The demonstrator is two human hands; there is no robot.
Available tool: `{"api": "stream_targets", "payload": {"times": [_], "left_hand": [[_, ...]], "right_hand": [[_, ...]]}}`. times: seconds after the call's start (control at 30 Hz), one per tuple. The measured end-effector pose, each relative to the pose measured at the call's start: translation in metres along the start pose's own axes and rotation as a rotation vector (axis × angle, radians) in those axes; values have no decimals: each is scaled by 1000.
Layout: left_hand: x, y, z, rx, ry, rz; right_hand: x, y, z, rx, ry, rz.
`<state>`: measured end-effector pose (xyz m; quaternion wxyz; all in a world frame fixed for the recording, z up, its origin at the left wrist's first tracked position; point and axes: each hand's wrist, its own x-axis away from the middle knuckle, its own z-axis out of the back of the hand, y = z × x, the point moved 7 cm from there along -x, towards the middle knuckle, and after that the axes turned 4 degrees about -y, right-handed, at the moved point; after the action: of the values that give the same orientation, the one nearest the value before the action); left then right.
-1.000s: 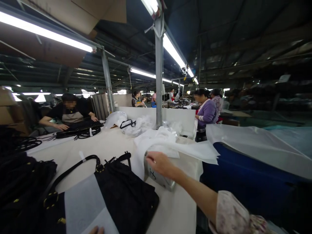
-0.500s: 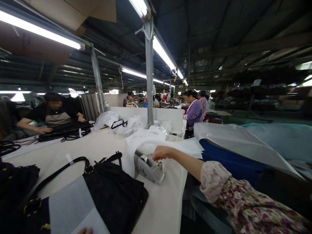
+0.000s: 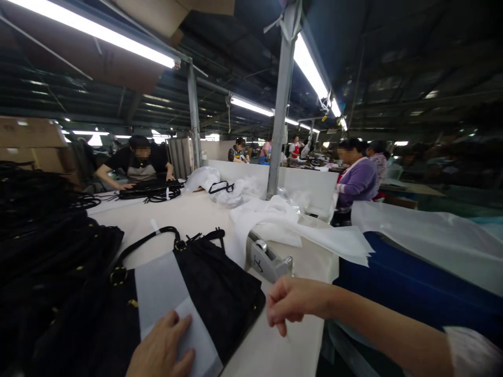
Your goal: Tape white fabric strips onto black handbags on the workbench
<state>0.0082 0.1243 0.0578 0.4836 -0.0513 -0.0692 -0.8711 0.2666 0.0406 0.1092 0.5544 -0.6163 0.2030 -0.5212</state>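
Black fabric makes up the bag (image 3: 212, 285) lying flat on the cream table (image 3: 188, 214), its strap (image 3: 143, 243) looped out behind it with brass rings. A white sheet (image 3: 165, 298) is laid across the bag's near half. The left hand (image 3: 161, 348) rests flat on the near end of that sheet, fingers spread and holding nothing, palm down on the paper.

Just right of the bag, the right hand (image 3: 293, 303) hangs above the table edge with its fingers curled in loosely; thumb and forefinger are pinched together, but whether anything thin sits between them cannot be told. Behind that hand and just beyond the bag's right corner stands a grey tape dispenser (image 3: 267, 259), apart from the hand. Loose white sheets (image 3: 298, 230) are heaped behind the dispenser, spilling toward a blue cloth (image 3: 401, 283) to the right of the table.

Left of the bag lies a dark pile of more bags (image 3: 43, 230). Far behind the bag, a person in black (image 3: 135, 165) leans over another dark bag at the table's far left end, and a person in a purple top (image 3: 356, 180) stands beyond the heap of sheets. A grey post (image 3: 281, 104) rises from the table behind the sheets, carrying strip lights (image 3: 310, 68).
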Motion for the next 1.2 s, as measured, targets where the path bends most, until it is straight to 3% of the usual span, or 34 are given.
{"api": "stream_targets", "payload": {"times": [0.07,0.13,0.27,0.37,0.53,0.67,0.8,0.87,0.97,1.07,1.2], "left_hand": [[5,5,8,21,-14,29],[9,9,12,52,-10,32],[14,11,12,96,-29,31],[14,8,10,122,-45,45],[7,3,1,114,-28,73],[-2,8,4,145,32,51],[-6,12,6,151,16,49],[-7,12,6,149,14,51],[-6,12,5,137,-1,64],[-5,13,5,126,-9,66],[-5,12,6,127,-20,70]], "right_hand": [[-40,-34,-40,-101,-201,37],[-91,-54,-66,-145,-249,-10],[-183,-59,-75,-49,-49,-58],[-217,-53,-68,3,47,-4],[-233,-44,-60,33,80,79],[-239,-41,-61,40,60,166],[-240,-44,-62,67,36,280],[-238,-51,-59,185,101,399],[-235,-62,-56,548,336,522],[-242,-65,-51,737,477,418],[-253,-70,-39,717,417,325]]}}
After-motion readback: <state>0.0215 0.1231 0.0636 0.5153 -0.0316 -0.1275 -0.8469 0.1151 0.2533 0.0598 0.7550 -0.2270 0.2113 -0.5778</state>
